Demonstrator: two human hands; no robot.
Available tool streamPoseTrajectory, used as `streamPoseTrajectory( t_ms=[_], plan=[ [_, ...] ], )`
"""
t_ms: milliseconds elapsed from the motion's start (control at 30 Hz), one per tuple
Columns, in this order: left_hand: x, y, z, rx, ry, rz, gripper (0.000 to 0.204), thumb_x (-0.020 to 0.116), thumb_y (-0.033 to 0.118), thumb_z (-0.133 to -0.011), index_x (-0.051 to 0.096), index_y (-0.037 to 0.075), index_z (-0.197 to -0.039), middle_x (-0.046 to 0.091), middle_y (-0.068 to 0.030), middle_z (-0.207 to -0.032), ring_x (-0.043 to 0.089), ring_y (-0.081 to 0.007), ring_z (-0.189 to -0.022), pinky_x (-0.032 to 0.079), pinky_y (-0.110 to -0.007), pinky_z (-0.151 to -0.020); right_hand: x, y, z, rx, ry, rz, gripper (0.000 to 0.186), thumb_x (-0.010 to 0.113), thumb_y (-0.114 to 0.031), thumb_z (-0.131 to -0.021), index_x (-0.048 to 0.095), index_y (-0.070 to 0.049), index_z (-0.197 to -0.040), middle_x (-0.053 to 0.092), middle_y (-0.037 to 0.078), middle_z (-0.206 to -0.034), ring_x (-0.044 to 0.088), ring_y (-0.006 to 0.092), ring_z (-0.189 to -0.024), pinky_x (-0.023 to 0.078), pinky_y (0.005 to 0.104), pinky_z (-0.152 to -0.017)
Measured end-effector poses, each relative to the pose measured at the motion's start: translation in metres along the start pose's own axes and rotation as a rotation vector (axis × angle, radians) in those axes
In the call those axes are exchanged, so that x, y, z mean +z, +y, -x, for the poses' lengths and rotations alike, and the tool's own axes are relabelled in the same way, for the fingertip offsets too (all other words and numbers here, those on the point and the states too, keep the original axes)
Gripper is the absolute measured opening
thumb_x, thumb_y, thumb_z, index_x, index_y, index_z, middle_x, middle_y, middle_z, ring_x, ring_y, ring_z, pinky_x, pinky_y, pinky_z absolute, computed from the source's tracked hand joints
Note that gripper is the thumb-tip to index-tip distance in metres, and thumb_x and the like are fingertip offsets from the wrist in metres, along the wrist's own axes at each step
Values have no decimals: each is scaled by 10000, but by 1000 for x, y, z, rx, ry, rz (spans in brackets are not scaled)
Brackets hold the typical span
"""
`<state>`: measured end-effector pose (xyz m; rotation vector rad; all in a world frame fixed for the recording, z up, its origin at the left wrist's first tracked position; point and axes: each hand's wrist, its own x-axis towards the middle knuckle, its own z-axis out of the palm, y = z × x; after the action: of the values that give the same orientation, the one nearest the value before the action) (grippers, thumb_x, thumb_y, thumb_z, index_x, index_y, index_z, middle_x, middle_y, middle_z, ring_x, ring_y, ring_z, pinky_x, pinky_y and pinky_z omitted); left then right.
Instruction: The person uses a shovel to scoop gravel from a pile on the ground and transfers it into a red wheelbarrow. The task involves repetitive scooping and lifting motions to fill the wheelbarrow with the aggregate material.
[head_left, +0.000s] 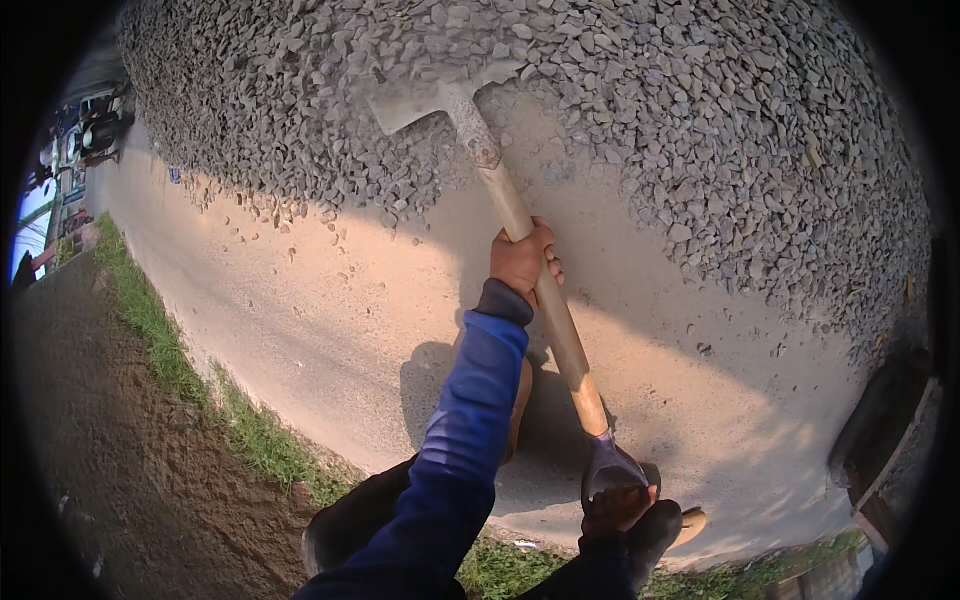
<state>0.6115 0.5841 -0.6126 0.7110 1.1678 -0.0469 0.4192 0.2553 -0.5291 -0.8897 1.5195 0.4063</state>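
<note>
Shovel (500, 190) lies angled from lower right up to the upper middle, its flat grey metal blade (420, 100) dug into the foot of the gravel heap (700, 120), dusty and partly covered by stones. Shaft is pale smooth wood, round, with a dark D-shaped grip (608, 470) at the near end. Left hand (522, 260), in a blue sleeve (465, 430), is wrapped closed around the shaft at about mid-length; right hand (615, 508) is closed around the D-grip low in the frame. To do this well, my judgement: keep the blade low and flat along the ground, push from the rear hand, and lever with the front hand so the load doesn't spill. Gravel is grey, angular, crushed stone, loose at the edges with strays scattered on the pavement (330, 300), which is smooth, sandy-tan and dusty. A strip of grass (160, 340) borders it on the left, then bare brown soil (110, 450). Parked vehicles far upper left, too small to detail.
</note>
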Motion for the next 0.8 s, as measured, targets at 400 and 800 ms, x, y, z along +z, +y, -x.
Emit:
streamPoseTrajectory(
  t_ms=[400, 800],
  plan=[
    [4, -21, 89, 55, 142, -179, 88, 533, 93, -744, 476, 28, -726, 452, -58, -580, 463, -184, -439, 450, -336, -411, -88, -11, 54, 61, -174, -257, 470, 378, -568, -869, 395, -177, -608, 303, -43, -436, 303, 118, -340, 267, 262, -323],
    [249, -138, 435, 84, -10, -346, 92, 513, 71, -735, 432, 38, -707, 431, -49, -551, 453, -177, -416, 443, -340, -384, -362, -205, 218, -80, 98, -482, 409, 392, -425, -893, 404, -145, -597, 342, 0, -431, 359, 153, -337, 299, 283, -320]
  ],
)
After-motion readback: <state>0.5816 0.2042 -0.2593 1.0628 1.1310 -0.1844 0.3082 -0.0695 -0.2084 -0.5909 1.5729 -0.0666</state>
